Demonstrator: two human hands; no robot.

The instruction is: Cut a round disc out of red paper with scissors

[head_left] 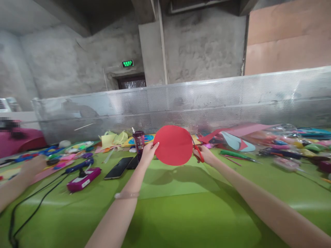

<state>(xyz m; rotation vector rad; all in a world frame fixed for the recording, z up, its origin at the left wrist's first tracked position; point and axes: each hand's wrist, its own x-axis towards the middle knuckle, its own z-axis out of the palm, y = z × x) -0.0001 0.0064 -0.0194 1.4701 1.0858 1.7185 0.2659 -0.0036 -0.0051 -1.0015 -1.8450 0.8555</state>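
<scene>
I hold a round red paper disc (172,145) up above the green table (181,213). My left hand (149,153) pinches the disc's left edge between thumb and fingers. My right hand (205,155) is closed around red-handled scissors (198,151), whose blades meet the disc's right edge. Both arms stretch forward from the bottom of the view. A bracelet sits on my left wrist.
A dark purple tumbler (139,140) and a black phone (119,167) lie left of the disc. A magenta device (84,179) with black cable sits further left. Another person's hand (31,167) rests at far left. Coloured paper scraps and packaged supplies (284,144) crowd the right. A perforated metal screen (181,103) backs the table.
</scene>
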